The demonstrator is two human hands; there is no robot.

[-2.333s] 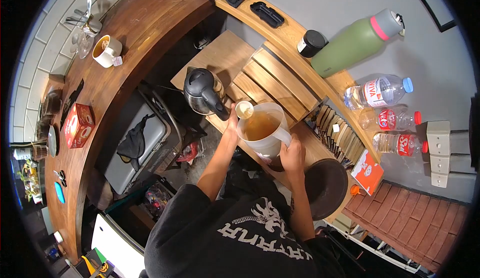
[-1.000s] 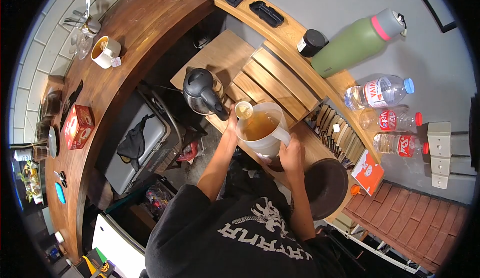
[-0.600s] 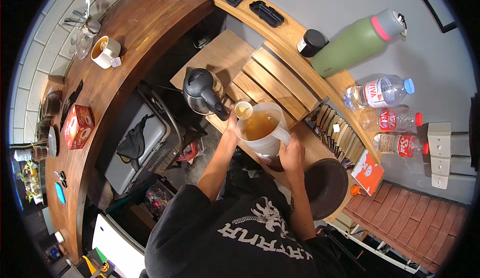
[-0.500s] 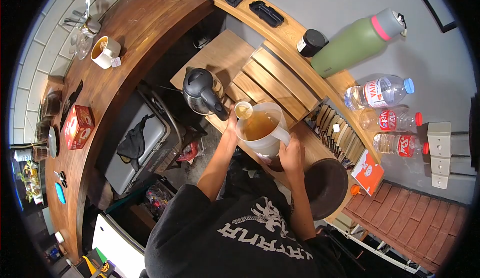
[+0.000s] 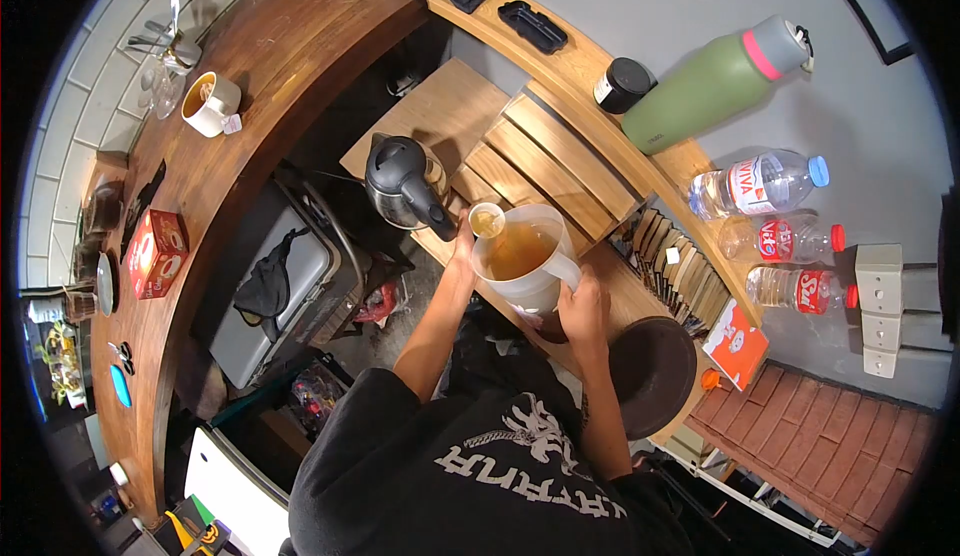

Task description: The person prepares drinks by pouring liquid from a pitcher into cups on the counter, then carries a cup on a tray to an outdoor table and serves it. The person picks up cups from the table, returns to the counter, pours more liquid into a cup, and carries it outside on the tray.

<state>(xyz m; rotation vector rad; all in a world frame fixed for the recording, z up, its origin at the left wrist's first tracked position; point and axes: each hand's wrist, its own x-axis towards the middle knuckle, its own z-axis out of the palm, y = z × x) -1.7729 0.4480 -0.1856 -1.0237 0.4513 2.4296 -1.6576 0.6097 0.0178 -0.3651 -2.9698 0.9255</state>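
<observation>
My right hand (image 5: 584,308) is closed around the handle of a translucent white pitcher (image 5: 518,291). Amber liquid fills part of the pitcher, whose mouth faces up toward me. At its left rim is a small white cup (image 5: 487,220) with light brown contents, gripped by my left hand (image 5: 464,248); the fingers are partly hidden beneath the cup. Just beyond that hand, an electric kettle (image 5: 400,181) with a black lid and handle stands on the wooden table (image 5: 452,96).
A ledge on the right carries a green flask (image 5: 700,91), a black jar (image 5: 624,86) and plastic bottles (image 5: 760,184). Books (image 5: 672,261) stand below it, near a round dark stool seat (image 5: 652,376). A mug (image 5: 211,106) and a red box (image 5: 158,254) sit on the left counter (image 5: 240,146).
</observation>
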